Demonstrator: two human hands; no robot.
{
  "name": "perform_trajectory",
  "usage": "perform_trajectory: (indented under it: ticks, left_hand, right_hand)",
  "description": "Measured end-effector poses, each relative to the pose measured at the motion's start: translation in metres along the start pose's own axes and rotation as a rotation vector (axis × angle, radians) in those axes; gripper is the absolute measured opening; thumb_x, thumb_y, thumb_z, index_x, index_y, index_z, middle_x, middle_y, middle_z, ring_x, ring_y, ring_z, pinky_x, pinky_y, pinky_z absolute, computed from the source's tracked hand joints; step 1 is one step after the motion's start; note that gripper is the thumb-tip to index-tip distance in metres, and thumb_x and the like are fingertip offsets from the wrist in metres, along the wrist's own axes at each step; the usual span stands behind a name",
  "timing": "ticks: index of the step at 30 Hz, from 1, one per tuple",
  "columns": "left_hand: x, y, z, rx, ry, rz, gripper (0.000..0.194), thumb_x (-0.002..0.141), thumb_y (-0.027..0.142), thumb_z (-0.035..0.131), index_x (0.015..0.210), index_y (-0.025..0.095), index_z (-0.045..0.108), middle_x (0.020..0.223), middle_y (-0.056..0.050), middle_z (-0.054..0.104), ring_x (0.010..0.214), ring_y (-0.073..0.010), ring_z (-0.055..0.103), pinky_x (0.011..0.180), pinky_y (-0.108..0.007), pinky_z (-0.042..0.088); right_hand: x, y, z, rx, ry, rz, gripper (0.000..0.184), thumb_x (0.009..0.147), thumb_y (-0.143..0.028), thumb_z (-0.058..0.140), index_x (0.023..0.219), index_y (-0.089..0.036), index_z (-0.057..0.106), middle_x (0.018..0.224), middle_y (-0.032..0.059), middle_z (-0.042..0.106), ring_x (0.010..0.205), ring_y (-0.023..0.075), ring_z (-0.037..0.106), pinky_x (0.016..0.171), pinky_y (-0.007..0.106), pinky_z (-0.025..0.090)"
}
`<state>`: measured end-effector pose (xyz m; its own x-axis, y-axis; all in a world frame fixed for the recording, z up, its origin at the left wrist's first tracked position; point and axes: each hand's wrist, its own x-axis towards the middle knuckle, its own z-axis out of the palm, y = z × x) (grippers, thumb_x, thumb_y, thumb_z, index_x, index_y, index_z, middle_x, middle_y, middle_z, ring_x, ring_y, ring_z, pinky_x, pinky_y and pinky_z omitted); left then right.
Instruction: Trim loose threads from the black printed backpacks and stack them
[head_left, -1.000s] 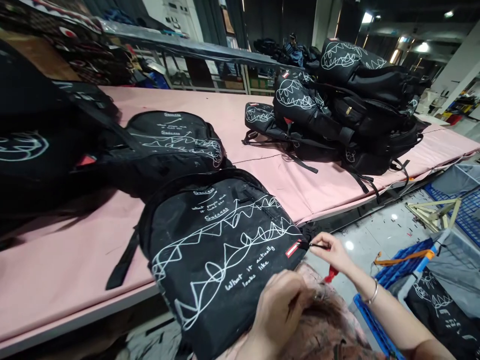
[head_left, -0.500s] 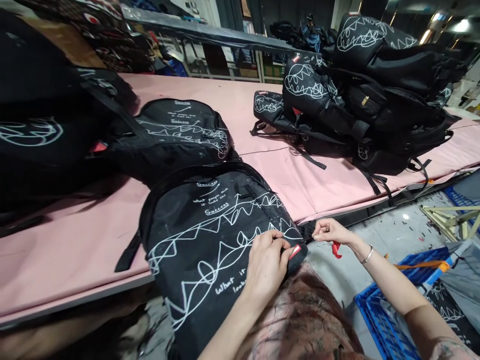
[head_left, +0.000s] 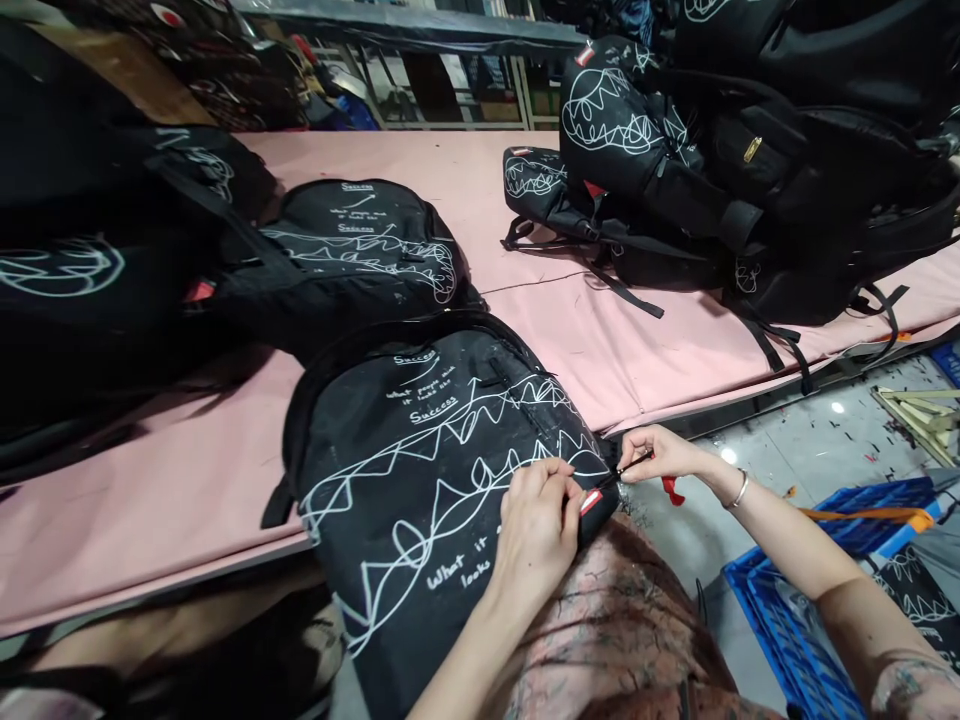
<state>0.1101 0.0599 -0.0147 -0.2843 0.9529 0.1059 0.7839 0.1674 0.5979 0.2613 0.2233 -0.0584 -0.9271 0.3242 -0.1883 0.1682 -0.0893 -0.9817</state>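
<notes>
A black backpack (head_left: 405, 480) with white scribbles and lettering lies across the table's near edge and toward my lap. My left hand (head_left: 538, 510) rests on its lower right part, fingers closed and pinching the fabric beside a small red label (head_left: 591, 502). Just beyond that corner, my right hand (head_left: 660, 452) is closed on a thin black piece (head_left: 636, 463) that points toward the bag's edge; its exact kind is unclear. Below the right palm hangs a bit of red ribbon (head_left: 673, 490).
A pink-covered table (head_left: 555, 330) runs across the view. Another printed backpack (head_left: 367, 240) lies behind, with dark bags (head_left: 82, 330) at left. A heap of black backpacks (head_left: 720, 180) fills the right. Blue crates (head_left: 772, 600) stand on the littered floor at lower right.
My right hand has come slightly closer to the bag's corner, and the thin black piece now shows between its fingers. My left hand keeps its place. The view has tilted down.
</notes>
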Motion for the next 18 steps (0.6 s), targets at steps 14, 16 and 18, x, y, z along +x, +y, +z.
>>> perform_trajectory:
  ticks: [14,16,18]
  left_hand:
    - [-0.027,-0.013,-0.01,-0.256,0.295,-0.135,0.014,0.083,0.03,0.048,0.078,0.02,0.056,0.099,-0.006,0.056,0.096,-0.0206,0.053,0.086,-0.037,0.042]
    - [-0.035,-0.017,-0.013,-0.277,0.333,-0.161,0.013,0.083,0.03,0.049,0.078,0.02,0.056,0.098,-0.006,0.056,0.095,-0.02,0.053,0.084,-0.035,0.043]
    - [-0.042,-0.02,-0.016,-0.296,0.367,-0.19,0.013,0.083,0.03,0.05,0.078,0.02,0.057,0.097,-0.006,0.057,0.095,-0.0198,0.054,0.083,-0.034,0.043]
  right_hand:
    - [0.007,-0.001,-0.007,-0.055,-0.077,0.002,0.032,0.061,-0.039,0.074,0.07,-0.012,0.058,0.066,-0.0017,0.06,0.056,0.0069,0.051,0.054,0.019,0.04]
    - [0.009,-0.002,-0.006,-0.068,-0.106,0.003,0.031,0.062,-0.038,0.074,0.071,-0.012,0.058,0.065,-0.0017,0.06,0.056,0.0071,0.052,0.054,0.019,0.04]
    - [0.012,-0.002,-0.004,-0.082,-0.12,-0.01,0.03,0.063,-0.036,0.074,0.071,-0.012,0.059,0.066,-0.0016,0.06,0.058,0.0075,0.053,0.056,0.019,0.042]
